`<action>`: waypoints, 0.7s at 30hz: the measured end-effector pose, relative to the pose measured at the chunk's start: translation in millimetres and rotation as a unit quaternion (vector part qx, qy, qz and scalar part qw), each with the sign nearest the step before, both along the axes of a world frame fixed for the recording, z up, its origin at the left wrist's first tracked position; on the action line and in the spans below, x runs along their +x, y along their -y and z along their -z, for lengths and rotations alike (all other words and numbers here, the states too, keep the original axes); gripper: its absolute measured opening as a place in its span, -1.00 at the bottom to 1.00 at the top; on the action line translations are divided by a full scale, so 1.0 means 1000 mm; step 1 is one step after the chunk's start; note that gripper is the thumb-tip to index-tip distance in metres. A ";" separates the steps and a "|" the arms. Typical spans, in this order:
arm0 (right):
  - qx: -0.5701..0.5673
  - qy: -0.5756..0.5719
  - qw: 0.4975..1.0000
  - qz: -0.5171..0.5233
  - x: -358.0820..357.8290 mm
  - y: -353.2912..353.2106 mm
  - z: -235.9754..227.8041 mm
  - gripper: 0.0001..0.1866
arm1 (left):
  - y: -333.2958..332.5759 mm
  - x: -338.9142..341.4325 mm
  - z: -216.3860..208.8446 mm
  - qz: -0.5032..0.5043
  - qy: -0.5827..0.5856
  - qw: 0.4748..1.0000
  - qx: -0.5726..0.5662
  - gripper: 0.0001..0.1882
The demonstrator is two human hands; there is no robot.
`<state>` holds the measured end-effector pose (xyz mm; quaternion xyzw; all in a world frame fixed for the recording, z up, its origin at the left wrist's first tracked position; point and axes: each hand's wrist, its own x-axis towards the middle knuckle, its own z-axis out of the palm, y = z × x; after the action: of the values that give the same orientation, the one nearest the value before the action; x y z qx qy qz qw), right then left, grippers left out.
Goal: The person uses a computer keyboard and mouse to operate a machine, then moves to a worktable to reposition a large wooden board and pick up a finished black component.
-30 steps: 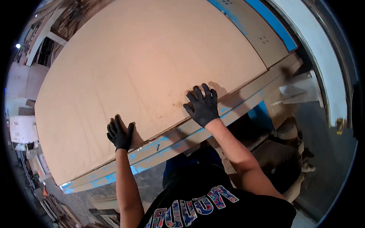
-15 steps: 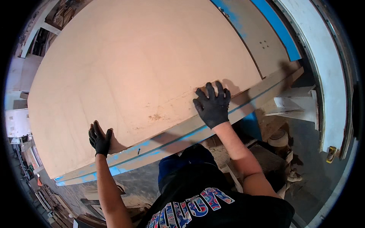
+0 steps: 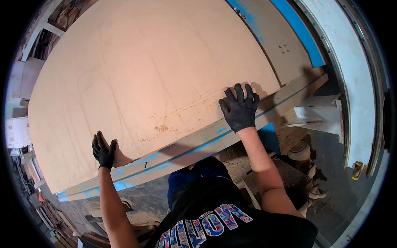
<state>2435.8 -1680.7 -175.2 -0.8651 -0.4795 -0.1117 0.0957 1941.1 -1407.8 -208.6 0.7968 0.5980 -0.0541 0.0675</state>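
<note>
A large tan wooden panel (image 3: 153, 70) lies flat in front of me, its near edge running along a bench edge (image 3: 198, 142) streaked with blue. My left hand (image 3: 104, 152), in a black glove, rests on the panel near its left front edge with the fingers stretched out. Further right, my right hand (image 3: 240, 108), gloved the same way, presses on the panel close to its front edge, fingers spread. Neither hand holds anything. Sawdust specks (image 3: 162, 128) and faint streaks mark the panel between them.
Right of the panel is a bench surface with a blue strip (image 3: 300, 31). Beyond it a curved white beam (image 3: 351, 82) runs down, with a yellow tape measure (image 3: 357, 170) near its lower end. A bucket (image 3: 300, 152) stands under the bench; wood scraps (image 3: 58, 221) pile up lower left.
My right hand has slid slightly right along the panel. The whole view has shifted a little to the left, and the streaks across the panel stand out more.
</note>
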 end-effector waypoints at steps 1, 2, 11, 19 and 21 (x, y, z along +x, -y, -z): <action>-0.011 0.000 1.000 0.001 -0.002 0.001 -0.001 -0.54 | 0.000 -0.001 0.000 -0.001 0.003 1.000 -0.004 0.02; -0.021 0.000 1.000 0.003 -0.004 0.002 -0.002 -0.51 | 0.000 -0.001 0.000 -0.002 0.002 1.000 -0.003 0.02; -0.024 -0.022 0.999 0.004 -0.009 -0.002 0.000 -0.48 | 0.000 -0.002 0.002 0.006 0.012 1.000 0.008 0.03; 0.020 -0.040 0.998 -0.051 -0.034 -0.009 0.001 -0.55 | 0.000 -0.003 0.002 0.009 0.021 1.000 0.020 0.03; 0.020 -0.051 0.996 -0.064 -0.041 -0.015 0.001 -0.56 | 0.001 -0.001 0.001 0.007 0.018 1.000 0.014 0.03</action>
<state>2395.1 -1665.9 -176.2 -0.8350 -0.5263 -0.0708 0.1443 1939.9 -1408.5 -210.1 0.8024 0.5922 -0.0315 0.0667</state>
